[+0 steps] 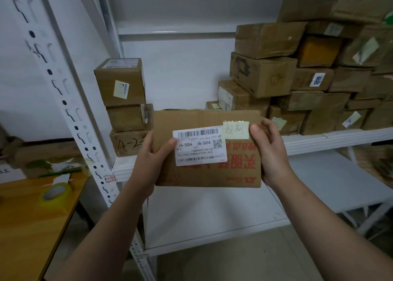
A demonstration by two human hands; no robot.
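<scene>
I hold a flat brown cardboard parcel (189, 174) in front of a white metal shelf unit (319, 140). A white shipping label (200, 146) with a barcode and "J6-S04" sits on its face, with a pale yellow sticky note (236, 129) beside it and red print below. My left hand (153, 155) grips the parcel's left edge, thumb on the label. My right hand (270, 151) grips the right edge, thumb near the sticky note.
A stack of three small boxes (125, 106) stands on the shelf at the left. Several cartons (297, 78) are piled at the right. A lower white shelf (212, 212) lies beneath. A yellow-topped wooden table (32, 212) is at the left, beside the perforated shelf post (70, 102).
</scene>
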